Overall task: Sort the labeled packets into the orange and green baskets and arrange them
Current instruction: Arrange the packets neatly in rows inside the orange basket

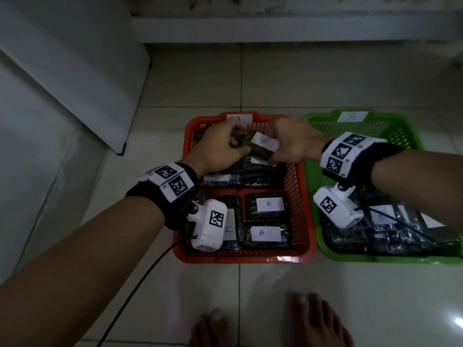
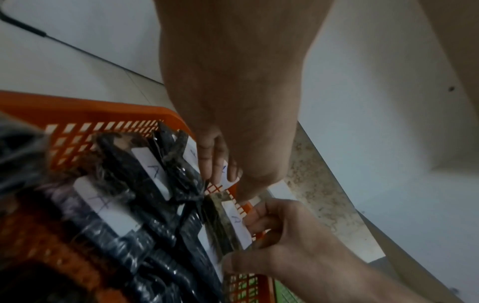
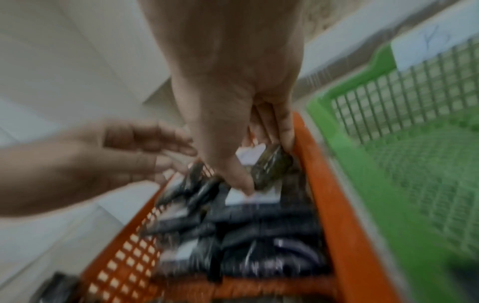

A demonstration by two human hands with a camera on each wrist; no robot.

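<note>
Head view: right hand pinches a packet over the orange basket; left hand curls onto neighbouring packets; light, crinkly, slippery; hold by edges.

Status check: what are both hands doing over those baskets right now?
Right hand grips labeled packet over orange basket. Left hand touching stacked packets. Nothing blocking.

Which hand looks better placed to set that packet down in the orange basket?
Probably the right hand: it grips the packet above the orange basket. The left hand rests on packets beside it.
</note>
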